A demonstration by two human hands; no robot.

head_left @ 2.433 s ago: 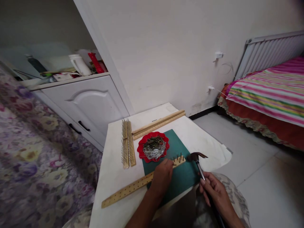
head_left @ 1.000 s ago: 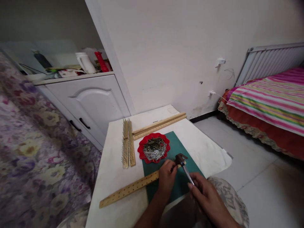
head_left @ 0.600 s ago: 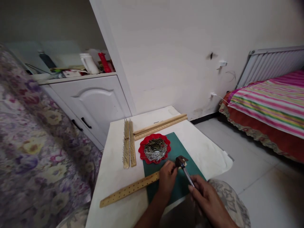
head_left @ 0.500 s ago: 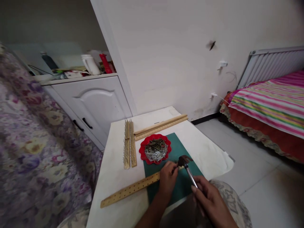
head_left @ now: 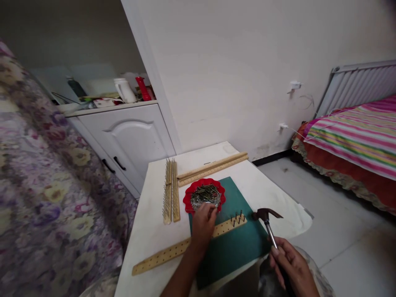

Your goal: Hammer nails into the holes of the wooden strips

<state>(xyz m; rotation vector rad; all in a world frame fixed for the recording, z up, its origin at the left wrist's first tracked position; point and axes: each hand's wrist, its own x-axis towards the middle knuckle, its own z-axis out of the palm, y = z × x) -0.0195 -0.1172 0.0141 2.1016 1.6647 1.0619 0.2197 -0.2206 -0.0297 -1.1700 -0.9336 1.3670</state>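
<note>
My left hand reaches over the near rim of a red scalloped dish heaped with small nails; its fingertips are curled at the pile, and I cannot make out whether they hold a nail. Just behind it a long wooden strip with rows of holes lies across a green cutting mat, with several nails standing at its right end. My right hand grips the metal handle of a small hammer, its head raised to the right of the strip's end.
Two strips full of nails lie at the left of the white table, and two bare strips lie at the back. A white cabinet stands behind, a floral-covered sofa at left, a striped bed at right.
The hammer has swung away to the right, off the strip's end. My left hand left the strip and moved up to the dish of nails. The camera shifted slightly.
</note>
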